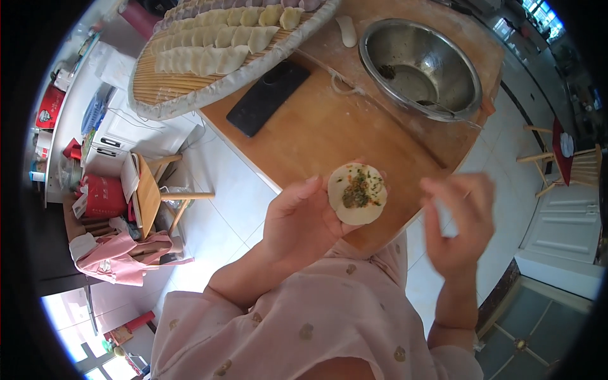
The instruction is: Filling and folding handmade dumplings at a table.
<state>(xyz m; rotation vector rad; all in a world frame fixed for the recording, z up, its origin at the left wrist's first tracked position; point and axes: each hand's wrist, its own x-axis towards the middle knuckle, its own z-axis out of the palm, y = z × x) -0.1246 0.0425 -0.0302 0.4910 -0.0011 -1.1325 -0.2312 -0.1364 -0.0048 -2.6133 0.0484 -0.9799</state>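
A round dough wrapper (357,194) with chopped green and orange filling lies flat and unfolded across the fingers of my left hand (304,223), just over the near end of the wooden table. My right hand (458,218) is raised off to the right, slightly blurred, its fingers curled apart with nothing seen between them. Beyond the hands at the upper right stands a steel bowl (413,80) with a little filling and a utensil inside. Rows of folded dumplings (204,59) lie on a round woven tray (147,90) at the upper left.
A dark smartphone (268,97) lies beside the tray. A pale piece of dough (347,32) sits left of the bowl on a floured board (394,9). A cord loop (343,85) rests at the board's edge. Wooden chairs (149,190) stand left and right of the table.
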